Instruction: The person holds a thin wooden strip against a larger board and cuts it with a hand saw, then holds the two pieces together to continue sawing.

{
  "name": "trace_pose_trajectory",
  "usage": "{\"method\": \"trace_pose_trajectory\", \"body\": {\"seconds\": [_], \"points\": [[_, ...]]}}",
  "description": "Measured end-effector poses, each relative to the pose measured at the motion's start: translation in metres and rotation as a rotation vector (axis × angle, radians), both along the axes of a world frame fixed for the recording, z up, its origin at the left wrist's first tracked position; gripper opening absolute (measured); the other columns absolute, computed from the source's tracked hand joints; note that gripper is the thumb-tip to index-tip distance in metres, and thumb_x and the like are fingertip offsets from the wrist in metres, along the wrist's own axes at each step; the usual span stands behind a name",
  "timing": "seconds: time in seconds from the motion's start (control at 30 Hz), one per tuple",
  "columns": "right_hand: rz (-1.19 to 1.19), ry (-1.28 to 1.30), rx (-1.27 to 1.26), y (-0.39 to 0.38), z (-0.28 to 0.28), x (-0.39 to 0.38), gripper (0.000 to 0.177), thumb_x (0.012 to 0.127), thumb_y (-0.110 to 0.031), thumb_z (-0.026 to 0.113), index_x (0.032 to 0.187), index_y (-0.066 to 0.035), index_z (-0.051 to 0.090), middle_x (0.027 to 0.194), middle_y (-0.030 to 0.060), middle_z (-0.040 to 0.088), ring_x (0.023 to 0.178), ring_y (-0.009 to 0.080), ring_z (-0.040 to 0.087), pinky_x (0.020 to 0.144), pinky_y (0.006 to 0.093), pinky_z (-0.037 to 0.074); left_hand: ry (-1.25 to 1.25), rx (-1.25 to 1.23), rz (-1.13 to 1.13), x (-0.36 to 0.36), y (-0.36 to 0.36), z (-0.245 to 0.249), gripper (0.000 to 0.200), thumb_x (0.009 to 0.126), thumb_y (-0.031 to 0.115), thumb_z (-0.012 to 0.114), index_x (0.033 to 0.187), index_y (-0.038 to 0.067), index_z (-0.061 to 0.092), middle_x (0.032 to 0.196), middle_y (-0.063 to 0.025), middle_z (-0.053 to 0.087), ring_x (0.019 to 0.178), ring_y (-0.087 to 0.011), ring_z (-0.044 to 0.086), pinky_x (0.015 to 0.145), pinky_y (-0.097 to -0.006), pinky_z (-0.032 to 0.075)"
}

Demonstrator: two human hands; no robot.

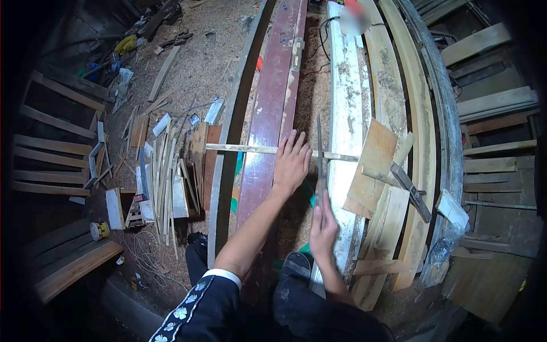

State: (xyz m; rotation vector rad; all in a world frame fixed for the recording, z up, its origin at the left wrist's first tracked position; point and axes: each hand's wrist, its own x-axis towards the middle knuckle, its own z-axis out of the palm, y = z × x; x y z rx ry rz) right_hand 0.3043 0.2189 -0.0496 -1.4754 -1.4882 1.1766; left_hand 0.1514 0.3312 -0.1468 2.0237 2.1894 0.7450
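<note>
My left hand [292, 165] is palm down over a long thin wooden strip [245, 148], its fingers laid across the strip and holding it against the maroon board [263, 171]. The strip spans crosswise from the maroon board to the white-painted board [346, 85], over the gap between them. My right hand [323, 229] is closed around the handle of a handsaw [320, 154]. Its dark, narrow blade is seen almost edge-on, points away from me and crosses the strip just right of my left hand. The saw's teeth cannot be made out.
On the right boards lie a thin plywood piece [373, 157] and a dark hand plane [411, 192]. Cut strips [163, 182] lean in a pile at left. A yellow tin [99, 231] stands farther left. Sawdust covers the floor [211, 62]; stacked timber [493, 108] lines the right.
</note>
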Motion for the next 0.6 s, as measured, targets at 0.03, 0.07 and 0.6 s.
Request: {"method": "trace_pose_trajectory", "body": {"seconds": [0.03, 0.07, 0.6], "points": [[0.018, 0.002, -0.014, 0.008, 0.000, -0.002, 0.050, 0.109, -0.017, 0.051, 0.152, 0.008, 0.045, 0.152, 0.0258, 0.053, 0.143, 0.0299, 0.050, 0.119, 0.0384, 0.036, 0.007, 0.011, 0.000, 0.001, -0.002, 0.001, 0.036, 0.109, 0.031, 0.046, 0.123, 0.008, 0.071, 0.153, -0.0085, 0.055, 0.152, -0.0273, 0.037, 0.128, -0.0457, 0.022], [0.017, -0.001, -0.016, 0.006, 0.000, 0.001, 0.050, 0.109, -0.017, 0.051, 0.152, 0.008, 0.045, 0.152, 0.0258, 0.053, 0.143, 0.0299, 0.050, 0.119, 0.0384, 0.036, 0.004, 0.009, -0.001, 0.003, -0.004, 0.003, 0.036, 0.109, 0.031, 0.046, 0.123, 0.008, 0.071, 0.153, -0.0085, 0.055, 0.152, -0.0273, 0.037, 0.128, -0.0457, 0.022], [-0.016, -0.008, 0.031, 0.003, -0.001, -0.001, 0.048, 0.109, -0.020, 0.051, 0.149, 0.008, 0.049, 0.150, 0.0253, 0.056, 0.143, 0.0298, 0.051, 0.119, 0.0378, 0.037, -0.004, -0.001, 0.022, 0.005, -0.004, -0.001, 0.039, 0.109, 0.031, 0.045, 0.129, 0.010, 0.071, 0.153, -0.0091, 0.055, 0.152, -0.0283, 0.038, 0.127, -0.0468, 0.022]]}}
